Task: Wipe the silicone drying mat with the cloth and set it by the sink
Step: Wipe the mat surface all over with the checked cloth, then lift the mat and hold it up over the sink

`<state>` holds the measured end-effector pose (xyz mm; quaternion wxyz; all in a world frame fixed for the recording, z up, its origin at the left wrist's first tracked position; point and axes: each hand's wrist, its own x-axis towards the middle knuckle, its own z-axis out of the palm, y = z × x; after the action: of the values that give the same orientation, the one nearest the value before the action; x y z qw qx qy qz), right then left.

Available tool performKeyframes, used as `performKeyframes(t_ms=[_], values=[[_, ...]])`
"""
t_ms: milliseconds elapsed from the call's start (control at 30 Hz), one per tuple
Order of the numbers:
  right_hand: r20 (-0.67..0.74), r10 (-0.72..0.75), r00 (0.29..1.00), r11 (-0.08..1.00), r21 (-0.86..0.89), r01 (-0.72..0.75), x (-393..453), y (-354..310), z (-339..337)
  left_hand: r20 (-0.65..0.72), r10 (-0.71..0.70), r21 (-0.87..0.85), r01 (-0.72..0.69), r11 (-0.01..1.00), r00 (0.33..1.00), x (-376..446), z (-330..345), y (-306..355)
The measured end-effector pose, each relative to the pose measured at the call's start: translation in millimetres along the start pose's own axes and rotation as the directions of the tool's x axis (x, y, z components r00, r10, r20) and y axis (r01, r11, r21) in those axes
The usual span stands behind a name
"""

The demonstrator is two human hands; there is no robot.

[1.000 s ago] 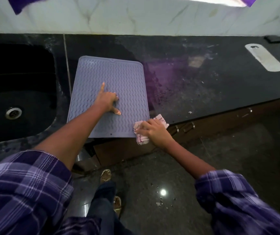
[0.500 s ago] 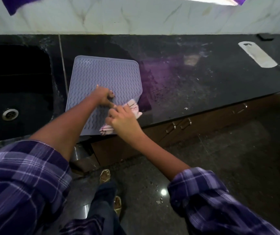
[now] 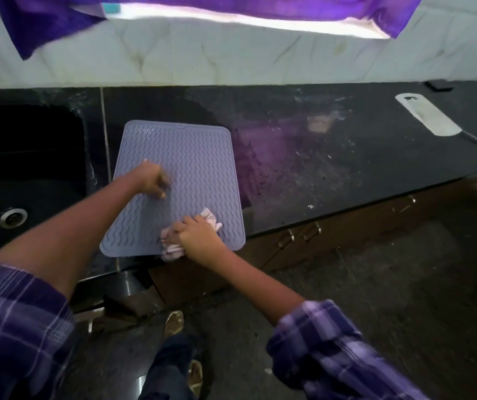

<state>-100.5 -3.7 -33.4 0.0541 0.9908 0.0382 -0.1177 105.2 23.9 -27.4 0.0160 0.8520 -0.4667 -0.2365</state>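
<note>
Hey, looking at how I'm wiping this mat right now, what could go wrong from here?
1. The drying mat has its near edge at, perhaps past, the counter edge; a hard pull toward you might drag it off.
2. Only the left hand presses it down, so a strong stroke by the right hand may shift the mat.
3. The cloth hangs partly beyond the mat's near edge, so it might slip toward the floor.

Wall: pale marble tiles (image 3: 231, 59)
Window: bright, purple curtain (image 3: 289, 10)
Counter: black stone (image 3: 347, 145)
Floor: dark polished stone (image 3: 390, 284)
Cabinets: brown drawers (image 3: 332, 226)
</note>
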Motion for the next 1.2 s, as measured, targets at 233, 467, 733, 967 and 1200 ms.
performKeyframes(t_ms=[233,467,733,967,1200], values=[[0.281,0.299,0.912,0.791,0.462,-0.401,-12,90,-30,0.124,0.021,0.182,-0.043,0.982,0.992,-4,-5,9],[0.061,0.757,0.651,0.53,0.526,-0.666,-15,203,-59,-0.003,-0.093,0.147,0.092,0.985,0.996,3,-31,-22],[0.134,0.845,0.517,0.489,0.197,-0.85,24,231,-3,-0.22,-0.213,0.181,0.255,0.95,0.952,38,-56,-70],[0.029,0.79,0.612,0.521,0.495,-0.695,129,240,-22,-0.294,-0.282,0.125,0.33,0.936,0.913,92,-80,-98],[0.136,0.771,0.622,0.502,0.47,-0.726,187,277,-7,-0.214,-0.337,0.021,0.349,0.937,0.917,140,-83,-112]])
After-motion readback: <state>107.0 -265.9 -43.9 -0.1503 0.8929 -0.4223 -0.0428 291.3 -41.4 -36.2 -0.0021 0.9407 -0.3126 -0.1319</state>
